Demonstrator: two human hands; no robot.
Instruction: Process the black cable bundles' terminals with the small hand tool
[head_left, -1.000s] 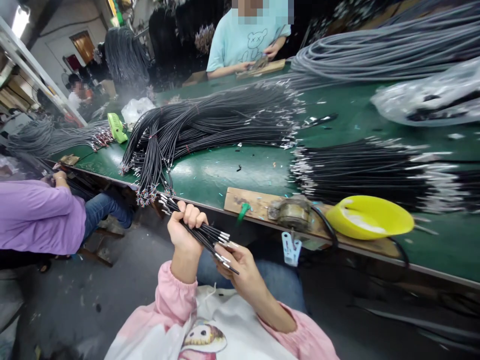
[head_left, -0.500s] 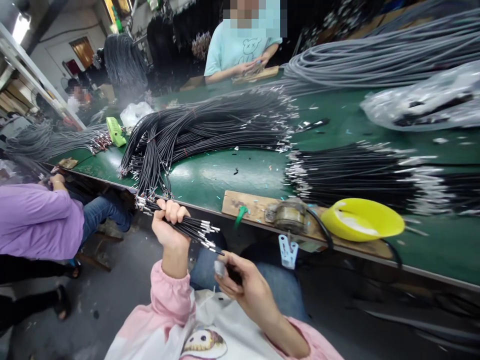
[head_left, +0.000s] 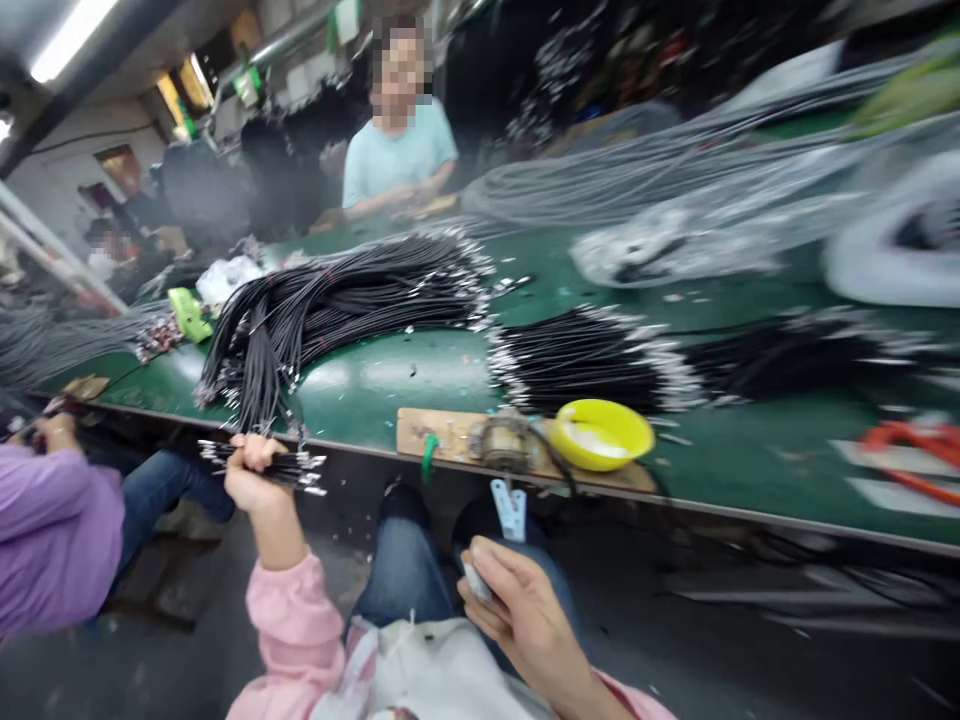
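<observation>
My left hand is closed around a bundle of short black cables with pale, silvery ends, just off the table's front edge. Over my lap, my right hand is closed, thumb against curled fingers. A greyish-white wrap or cap shows at its fingertips; whether anything else is held there is hidden. The right hand is apart from the cable bundle. Nearest to it hangs a light blue clip at the table edge, below a small round motor-like device on a wooden board.
On the green table lie long dark cables, a pile of short black cables and a yellow bowl with white contents. Orange-handled scissors lie right. Co-workers sit across and at left.
The view has swung to the right, bringing the orange handles into sight. My right hand has moved away from the cable bundle's ends, while my left hand keeps its hold on the bundle.
</observation>
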